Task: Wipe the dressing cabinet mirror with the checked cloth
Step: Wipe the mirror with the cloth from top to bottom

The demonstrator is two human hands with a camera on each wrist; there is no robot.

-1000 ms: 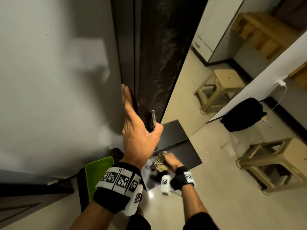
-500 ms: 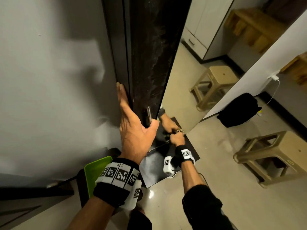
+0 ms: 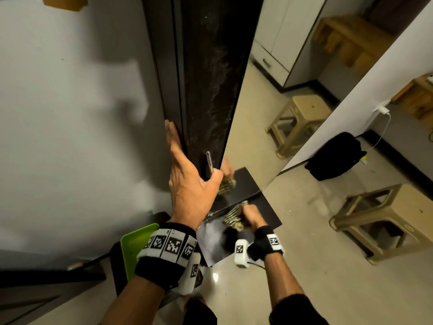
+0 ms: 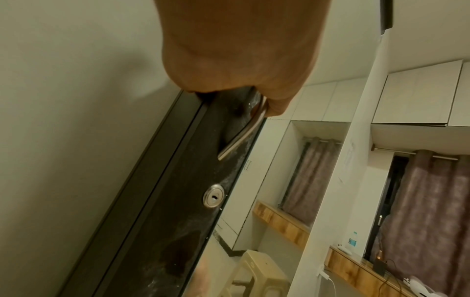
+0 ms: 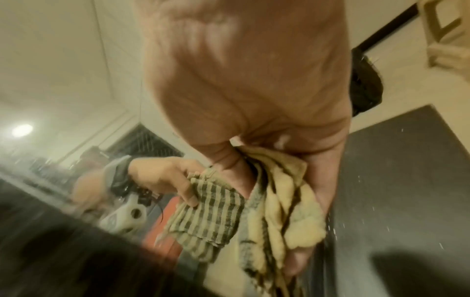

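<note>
The tall mirror (image 3: 269, 109) covers the front of a dark cabinet door, which I see edge-on. My left hand (image 3: 189, 174) clasps that door edge: its fingers lie straight up the outer side and its thumb sits at the metal handle (image 3: 209, 164). The left wrist view shows the handle (image 4: 241, 136) under the thumb and a keyhole (image 4: 213, 196) further along the edge. My right hand (image 3: 248, 213) grips the bunched checked cloth (image 3: 234, 218) low down, at the mirror's bottom edge. Up close, the cloth (image 5: 279, 211) hangs from the fist against the glass (image 5: 76, 80), and its reflection meets it.
A dark shelf (image 3: 267, 207) juts out below the mirror. A green tray (image 3: 136, 245) stands by my left wrist. On the tiled floor to the right are a beige stool (image 3: 386, 221) and a black bag (image 3: 335, 156). A grey wall fills the left.
My right hand rose up the mirror with the cloth, then came back down to the bottom edge. My left hand has kept its hold on the door.
</note>
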